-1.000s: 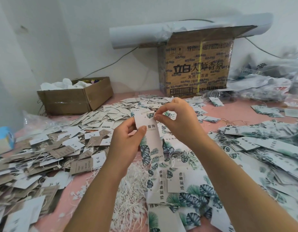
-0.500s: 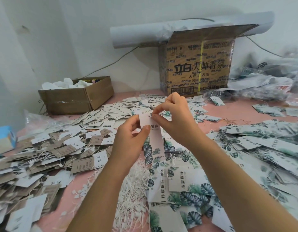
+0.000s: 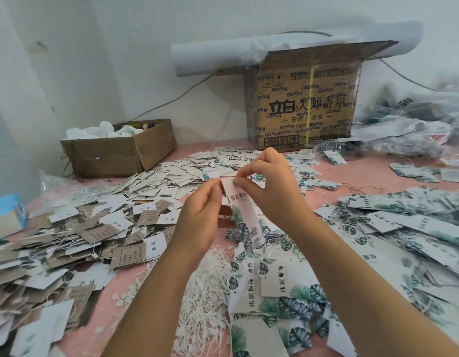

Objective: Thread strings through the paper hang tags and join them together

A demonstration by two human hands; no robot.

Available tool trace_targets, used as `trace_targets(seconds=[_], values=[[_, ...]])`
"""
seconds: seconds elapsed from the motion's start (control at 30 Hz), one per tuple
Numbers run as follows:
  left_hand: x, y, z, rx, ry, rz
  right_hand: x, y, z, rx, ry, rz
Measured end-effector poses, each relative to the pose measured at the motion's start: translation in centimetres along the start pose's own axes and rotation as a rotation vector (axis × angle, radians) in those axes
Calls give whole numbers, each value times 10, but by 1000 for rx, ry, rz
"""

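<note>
One leaf-printed hang tag (image 3: 242, 215) is up off the table between my hands, hanging long side down. I judge that keeps its top end, where the hole should be, free for threading. My left hand (image 3: 200, 220) grips the tag's left edge just below the top to steady it. My right hand (image 3: 272, 191) pinches the very top edge with fingertips drawn together, probably feeding a string, though I cannot make out any string or hole there. So the two hands are close together, both clamped on that one tag.

Directly below lies one loose pile of white strings (image 3: 205, 305), far too many to count, within easy reach. To its right spread the leaf-printed tags (image 3: 287, 292), dozens at least. To its left is a heap of small brown and white tags (image 3: 81, 228), some trailing strings. All rest on the pink table (image 3: 377, 181).

Behind stand two cardboard boxes: a low open box (image 3: 115, 155) and a tall printed box (image 3: 305, 99) with one white paper roll (image 3: 210, 55) across it.
</note>
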State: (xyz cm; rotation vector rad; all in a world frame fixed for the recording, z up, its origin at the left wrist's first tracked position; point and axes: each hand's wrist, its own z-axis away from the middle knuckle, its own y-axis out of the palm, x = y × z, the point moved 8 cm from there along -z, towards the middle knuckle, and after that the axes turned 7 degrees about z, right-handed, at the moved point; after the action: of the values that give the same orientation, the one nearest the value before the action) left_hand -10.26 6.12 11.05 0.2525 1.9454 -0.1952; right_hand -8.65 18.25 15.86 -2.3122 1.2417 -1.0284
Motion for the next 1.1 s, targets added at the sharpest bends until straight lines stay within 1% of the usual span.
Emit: trace_targets(seconds=[0.07, 0.17, 0.23, 0.33, 0.5, 0.63, 0.7, 0.83, 0.9, 1.0, 1.03, 1.1], values=[[-2, -1, -1, -6, 7, 7, 0, 0, 0, -7, 8, -18], [-5, -7, -1, -73, 35, 58, 5, 3, 1, 14, -17, -56], [-4, -12, -1, -113, 28, 117, 8, 7, 3, 41, -37, -76], [-1, -16, -1, -129, 2, 158, 9, 8, 3, 57, -47, -96], [1, -15, -1, -132, -18, 133, 10, 9, 3, 64, -46, -116], [2, -16, -2, -140, -43, 96, 11, 13, 3, 121, -66, -169], [3, -18, -2, -158, -50, 93, 6, 16, 4, 153, -40, -219], [5, -29, -3, -241, -40, 104, -16, 19, 3, 228, 87, -312], [8, -35, -3, -286, -64, 232, -28, 19, 4, 270, 155, -285], [10, -43, -3, -350, -99, 546, -45, 14, 5, 299, 255, -280], [11, -46, -3, -377, -101, 603, -48, 13, 6, 304, 279, -280], [13, -53, -3, -428, -103, 618, -52, 10, 5, 286, 301, -302]])
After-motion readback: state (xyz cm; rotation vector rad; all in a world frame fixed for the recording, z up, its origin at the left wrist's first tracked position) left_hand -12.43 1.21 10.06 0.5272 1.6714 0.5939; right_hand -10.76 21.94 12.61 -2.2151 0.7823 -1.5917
